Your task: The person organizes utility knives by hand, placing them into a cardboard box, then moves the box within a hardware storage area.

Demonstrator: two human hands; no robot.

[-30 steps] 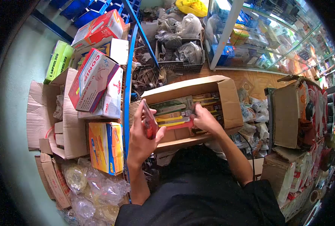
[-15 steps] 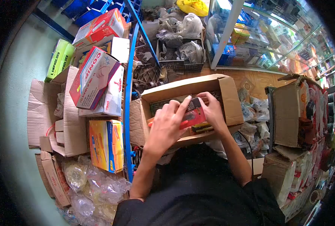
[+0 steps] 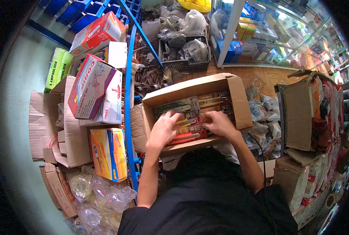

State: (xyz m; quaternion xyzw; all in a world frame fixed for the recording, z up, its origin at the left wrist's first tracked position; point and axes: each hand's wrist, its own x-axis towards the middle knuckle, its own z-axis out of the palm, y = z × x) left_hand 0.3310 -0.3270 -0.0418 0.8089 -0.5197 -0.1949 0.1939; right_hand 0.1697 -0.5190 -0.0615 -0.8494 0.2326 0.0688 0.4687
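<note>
An open cardboard box (image 3: 192,86) sits in front of me, holding several carded packs of what look like utility knives, some yellow and some red. Both of my hands reach inside it. My left hand (image 3: 164,129) has its fingers bent round the left end of a red-carded pack with a yellow tool (image 3: 187,126). At that pack's right end, my right hand (image 3: 220,123) pinches with thumb and fingertips. A red tool pack (image 3: 186,138) lies along the near wall, and a greenish pack (image 3: 178,105) lies at the far left. Fingertips partly hide the held pack.
Left of a blue metal frame (image 3: 128,86) are stacked boxes, among them a white and red CONIP box (image 3: 96,88) and a yellow box (image 3: 106,152). A black crate (image 3: 186,64) of bags is behind. A glass cabinet (image 3: 260,51) and cardboard boxes (image 3: 298,117) stand to the right.
The red pack that was raised over the box is now down among the other packs. My hands have lowered and moved apart, uncovering more of the contents. The view has shifted slightly.
</note>
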